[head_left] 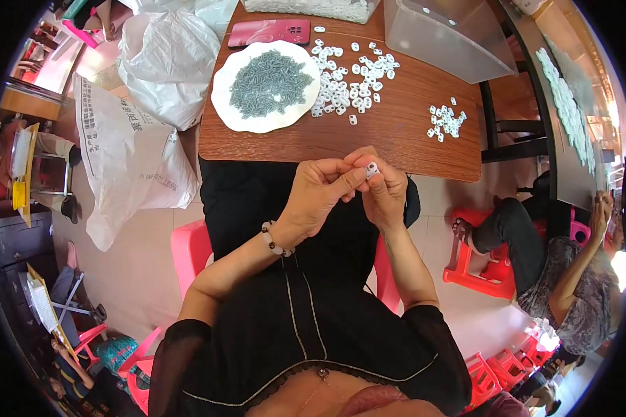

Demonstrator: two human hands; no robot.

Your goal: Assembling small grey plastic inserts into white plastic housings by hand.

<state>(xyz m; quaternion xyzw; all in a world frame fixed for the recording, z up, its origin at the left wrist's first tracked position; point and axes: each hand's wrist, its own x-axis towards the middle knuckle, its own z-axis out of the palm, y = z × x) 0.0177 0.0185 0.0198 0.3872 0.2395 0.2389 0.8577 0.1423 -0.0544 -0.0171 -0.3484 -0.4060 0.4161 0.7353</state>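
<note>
Just off the near edge of the table, my two hands meet in front of my body. My right hand (387, 193) pinches a small white plastic piece with two dark holes (372, 169) between thumb and fingers. The fingers of my left hand (320, 191) are pressed together against its left side; whatever they hold is hidden. Beyond them, many similar white pieces (337, 94) lie loose on the brown wooden table (285, 146). A smaller group of white pieces (446, 120) lies near the table's right edge. At left, a white scalloped plate (224, 108) bears a heap of tiny slender grey pieces (268, 83).
A pink phone (270, 32) lies behind the plate. At the back stand a clear plastic bin (452, 38) and a tub of white pieces (313, 7). White sacks (135, 153) rest on the floor at left. Another person (570, 285) sits at right by another table.
</note>
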